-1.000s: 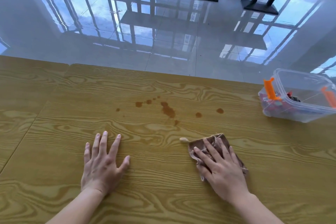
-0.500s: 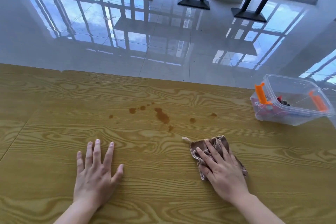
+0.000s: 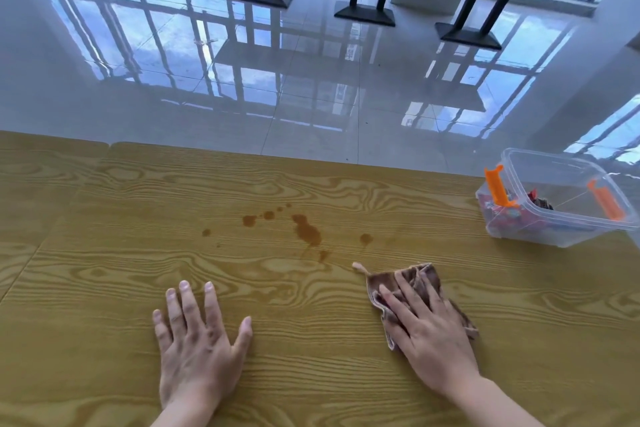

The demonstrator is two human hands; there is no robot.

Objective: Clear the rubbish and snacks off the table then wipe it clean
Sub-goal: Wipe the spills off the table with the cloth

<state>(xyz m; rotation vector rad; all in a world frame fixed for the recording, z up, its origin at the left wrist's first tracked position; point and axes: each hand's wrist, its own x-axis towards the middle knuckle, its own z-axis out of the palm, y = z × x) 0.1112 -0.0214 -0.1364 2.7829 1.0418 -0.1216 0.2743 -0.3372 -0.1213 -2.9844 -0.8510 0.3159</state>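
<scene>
One head view only: several brown stains (image 3: 306,232) remain on the table (image 3: 104,288), though the faint spot farthest right has gone. The right hand (image 3: 433,333), fingers flat, presses the cloth (image 3: 424,276) just beside them (wiping seems under way). The left hand (image 3: 197,347) has stayed splayed open, bracing. The snack box (image 3: 568,229) sits well apart.

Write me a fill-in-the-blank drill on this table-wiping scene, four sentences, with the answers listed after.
1. The right hand presses flat on a crumpled brown ____.
2. The left hand lies flat on the wood-grain table and holds ____.
3. The reddish-brown spill stains lie ____ the two hands, on the side away from the person.
4. The clear plastic storage box at the table's far right has clips coloured ____.

Missing words: cloth; nothing; beyond; orange
</scene>
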